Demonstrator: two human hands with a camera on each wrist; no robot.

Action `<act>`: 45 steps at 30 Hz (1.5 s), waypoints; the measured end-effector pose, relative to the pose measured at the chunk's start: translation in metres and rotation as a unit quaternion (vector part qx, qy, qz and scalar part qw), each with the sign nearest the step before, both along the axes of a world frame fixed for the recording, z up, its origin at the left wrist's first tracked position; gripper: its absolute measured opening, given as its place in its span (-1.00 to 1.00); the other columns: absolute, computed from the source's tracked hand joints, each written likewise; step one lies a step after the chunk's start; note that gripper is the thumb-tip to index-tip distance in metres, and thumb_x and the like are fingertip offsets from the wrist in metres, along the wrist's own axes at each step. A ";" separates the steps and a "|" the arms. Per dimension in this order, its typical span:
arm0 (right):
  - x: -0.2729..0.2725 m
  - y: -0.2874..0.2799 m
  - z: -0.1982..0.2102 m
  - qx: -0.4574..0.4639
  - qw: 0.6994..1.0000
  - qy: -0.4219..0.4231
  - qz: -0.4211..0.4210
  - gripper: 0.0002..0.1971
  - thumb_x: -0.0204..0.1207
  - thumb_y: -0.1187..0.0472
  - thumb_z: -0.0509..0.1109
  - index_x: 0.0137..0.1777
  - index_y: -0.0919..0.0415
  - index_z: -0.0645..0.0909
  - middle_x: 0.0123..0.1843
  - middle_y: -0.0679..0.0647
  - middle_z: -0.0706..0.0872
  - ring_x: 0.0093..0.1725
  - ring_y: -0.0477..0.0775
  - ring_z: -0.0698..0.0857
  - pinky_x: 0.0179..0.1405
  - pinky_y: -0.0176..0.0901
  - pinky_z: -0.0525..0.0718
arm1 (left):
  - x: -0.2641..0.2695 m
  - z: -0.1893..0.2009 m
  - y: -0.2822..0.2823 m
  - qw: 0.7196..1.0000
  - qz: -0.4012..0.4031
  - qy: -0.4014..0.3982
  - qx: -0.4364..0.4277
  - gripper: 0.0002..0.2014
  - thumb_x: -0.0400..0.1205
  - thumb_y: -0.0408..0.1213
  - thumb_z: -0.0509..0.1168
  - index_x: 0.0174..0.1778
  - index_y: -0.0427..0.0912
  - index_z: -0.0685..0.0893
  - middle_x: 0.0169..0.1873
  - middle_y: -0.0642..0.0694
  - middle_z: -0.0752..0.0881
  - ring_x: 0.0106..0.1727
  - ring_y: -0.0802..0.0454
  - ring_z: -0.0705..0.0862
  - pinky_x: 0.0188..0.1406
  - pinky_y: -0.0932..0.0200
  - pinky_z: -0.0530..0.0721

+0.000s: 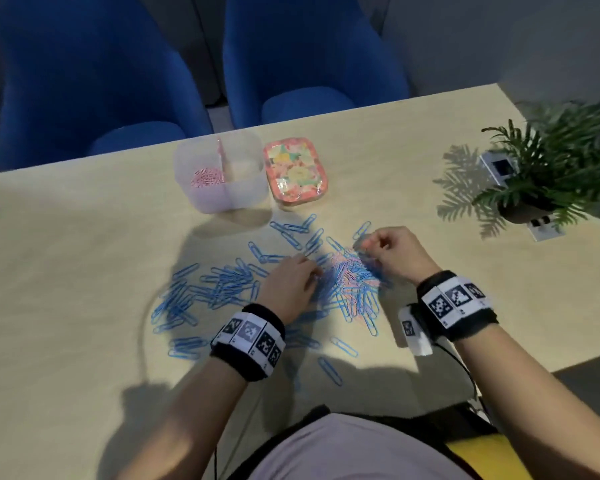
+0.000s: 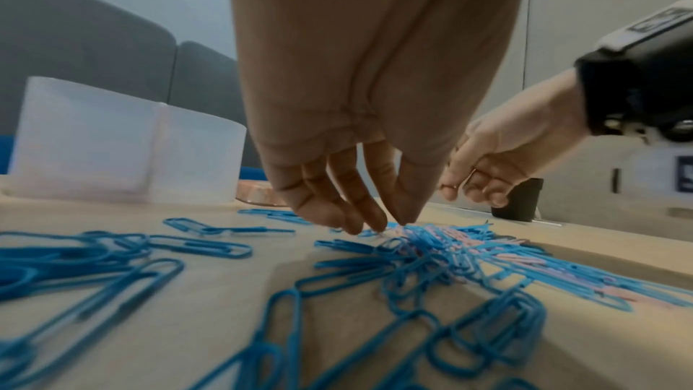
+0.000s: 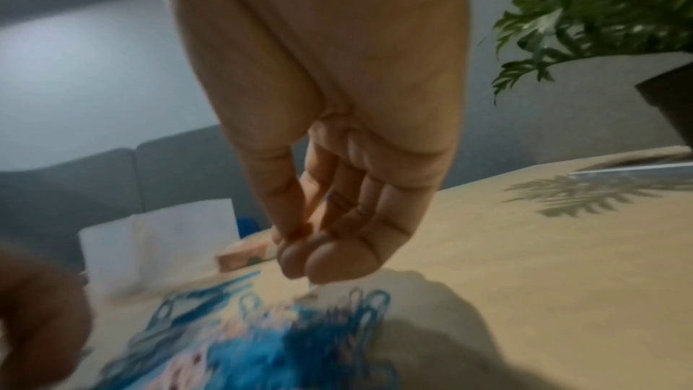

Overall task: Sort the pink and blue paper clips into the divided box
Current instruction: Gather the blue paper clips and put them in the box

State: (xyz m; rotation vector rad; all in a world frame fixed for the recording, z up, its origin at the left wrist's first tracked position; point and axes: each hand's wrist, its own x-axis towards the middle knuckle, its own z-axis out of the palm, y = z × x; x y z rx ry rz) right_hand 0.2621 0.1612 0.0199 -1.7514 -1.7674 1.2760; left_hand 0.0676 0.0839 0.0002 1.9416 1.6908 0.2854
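Observation:
The clear divided box (image 1: pixel 248 157) stands at the back of the table; several pink clips (image 1: pixel 207 177) lie in its near left compartment. Blue paper clips (image 1: pixel 205 289) are strewn over the table. A mixed pink and blue pile (image 1: pixel 352 275) lies between my hands. My left hand (image 1: pixel 314 271) points down at the pile's left edge; its thumb and forefinger tips (image 2: pixel 407 218) touch the clips with a small gap between them. My right hand (image 1: pixel 369 242) is raised just above the pile's far right, thumb and fingers (image 3: pixel 285 218) pinched on what looks like a pink paper clip (image 2: pixel 448 187).
A floral tin (image 1: pixel 295 174) sits right of the box. A potted plant (image 1: pixel 548 168), a small device (image 1: pixel 499 168) and a socket plate (image 1: pixel 544 226) occupy the right end. Blue chairs (image 1: pixel 94 81) stand beyond the far edge. The table's near right corner (image 1: pixel 568 362) is close to my right forearm.

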 end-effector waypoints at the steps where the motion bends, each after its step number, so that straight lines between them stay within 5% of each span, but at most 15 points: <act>1: 0.000 -0.006 -0.006 0.012 0.999 -0.035 0.036 -0.89 0.45 0.40 0.40 -0.24 0.22 0.69 -0.42 -0.02 0.69 -0.46 -0.23 0.59 -0.31 -0.36 0.58 | 0.003 0.001 0.003 1.000 0.005 -0.003 0.001 -0.82 0.61 -0.27 0.23 0.08 -0.13 0.65 0.04 -0.18 0.64 0.14 -0.18 0.58 0.18 -0.07 0.52; 6: -0.002 -0.029 -0.014 0.002 0.975 -0.134 0.177 -0.84 0.36 0.38 0.44 -0.26 0.08 0.59 -0.25 0.03 0.65 -0.20 0.03 0.60 -0.08 -0.12 0.57 | 0.010 0.001 0.008 0.998 -0.018 0.042 -0.034 -0.77 0.55 -0.18 0.34 0.10 -0.11 0.61 0.09 -0.16 0.59 0.18 -0.16 0.55 0.14 -0.01 0.48; 10: 0.008 -0.021 -0.011 0.015 0.977 -0.154 0.148 -0.86 0.39 0.33 0.39 -0.29 0.06 0.63 -0.22 0.10 0.75 -0.16 0.13 0.68 -0.07 -0.09 0.60 | -0.004 -0.001 0.003 0.997 -0.005 0.050 -0.062 -0.82 0.56 -0.30 0.29 0.06 -0.12 0.64 0.05 -0.16 0.58 0.15 -0.18 0.57 0.09 -0.01 0.53; 15: -0.007 0.006 -0.015 0.098 0.968 -0.180 0.144 -0.81 0.41 0.28 0.42 0.01 0.15 0.71 0.06 0.13 0.71 0.10 0.19 0.66 0.11 0.01 0.64 | 0.004 0.005 0.008 0.997 0.034 0.075 -0.003 -0.80 0.62 -0.15 0.19 0.08 -0.10 0.63 0.07 -0.13 0.61 0.18 -0.14 0.54 0.13 -0.03 0.51; 19: -0.019 0.007 -0.021 0.117 0.943 -0.233 0.207 -0.89 0.37 0.23 0.47 -0.14 0.23 0.66 -0.10 0.13 0.64 0.02 0.26 0.62 -0.02 -0.04 0.61 | 0.027 0.003 0.020 0.995 0.045 0.094 0.006 -0.71 0.59 0.01 0.21 0.04 -0.12 0.60 0.04 -0.13 0.63 0.14 -0.14 0.57 0.07 -0.03 0.52; 23: -0.014 0.004 -0.026 0.080 0.972 -0.168 0.142 -0.83 0.39 0.34 0.42 -0.33 0.09 0.56 -0.31 0.05 0.63 -0.19 0.17 0.63 -0.14 -0.11 0.54 | 0.033 -0.004 0.019 0.992 0.010 0.126 -0.010 -0.71 0.60 -0.02 0.24 0.07 -0.16 0.54 0.11 -0.16 0.59 0.20 -0.17 0.55 0.08 -0.06 0.51; 27: 0.004 0.004 -0.027 0.033 0.999 -0.015 -0.002 -0.89 0.41 0.37 0.48 -0.31 0.21 0.70 -0.33 0.15 0.71 -0.35 -0.02 0.62 -0.21 -0.20 0.58 | 0.013 -0.004 0.010 0.996 0.066 0.029 -0.046 -0.82 0.62 -0.15 0.24 0.04 -0.16 0.59 0.05 -0.16 0.69 0.12 -0.16 0.63 0.06 -0.01 0.53; 30: 0.015 0.001 -0.021 -0.045 0.983 0.141 -0.105 -0.79 0.40 0.48 0.46 -0.37 0.20 0.64 -0.57 -0.02 0.67 -0.66 -0.21 0.50 -0.60 -0.37 0.48 | -0.009 0.003 0.004 0.986 0.135 -0.074 -0.068 -0.87 0.61 -0.21 0.28 -0.01 -0.15 0.64 -0.07 -0.10 0.74 -0.07 -0.03 0.67 -0.01 0.08 0.60; 33: 0.021 -0.003 -0.012 -0.103 0.954 0.228 -0.162 -0.81 0.41 0.53 0.42 -0.35 0.29 0.62 -0.59 -0.03 0.71 -0.69 -0.16 0.53 -0.65 -0.40 0.45 | -0.028 0.009 0.002 0.963 0.196 -0.165 -0.086 -0.96 0.57 -0.28 0.35 -0.10 -0.13 0.64 -0.15 -0.08 0.74 -0.09 0.00 0.70 0.04 0.09 0.68; 36: 0.021 -0.005 -0.010 -0.102 0.930 0.278 -0.219 -0.85 0.47 0.58 0.30 -0.22 0.37 0.61 -0.55 0.08 0.72 -0.68 -0.11 0.58 -0.65 -0.39 0.49 | -0.041 0.008 0.007 0.962 0.224 -0.138 -0.081 -0.95 0.56 -0.25 0.35 -0.12 -0.14 0.67 -0.14 -0.06 0.71 -0.02 -0.05 0.71 -0.02 0.13 0.62; 39: 0.018 -0.004 -0.011 -0.045 0.948 0.219 -0.225 -0.74 0.53 0.54 0.18 -0.29 0.28 0.56 -0.59 0.05 0.64 -0.70 -0.15 0.53 -0.67 -0.39 0.48 | -0.042 0.007 0.012 0.977 0.212 0.013 -0.014 -0.79 0.58 -0.21 0.31 0.09 -0.16 0.67 0.10 -0.13 0.64 0.18 -0.11 0.57 0.09 0.04 0.54; 41: 0.014 -0.004 -0.014 0.018 0.986 0.096 -0.135 -0.73 0.49 0.48 0.26 -0.36 0.16 0.54 -0.51 0.01 0.64 -0.58 -0.22 0.56 -0.53 -0.44 0.52 | -0.032 0.009 0.016 0.984 0.165 0.050 0.043 -0.76 0.59 -0.24 0.28 0.17 -0.14 0.64 0.19 -0.12 0.59 0.25 -0.11 0.49 0.18 0.01 0.50; 45: 0.001 -0.007 -0.028 0.039 0.996 -0.066 0.039 -0.77 0.38 0.34 0.47 -0.37 0.07 0.52 -0.43 0.08 0.60 -0.40 0.10 0.56 -0.28 -0.13 0.59 | -0.004 0.004 0.034 0.993 -0.038 0.082 0.073 -0.80 0.61 -0.29 0.25 0.12 -0.13 0.69 0.16 -0.12 0.65 0.22 -0.16 0.52 0.20 0.00 0.48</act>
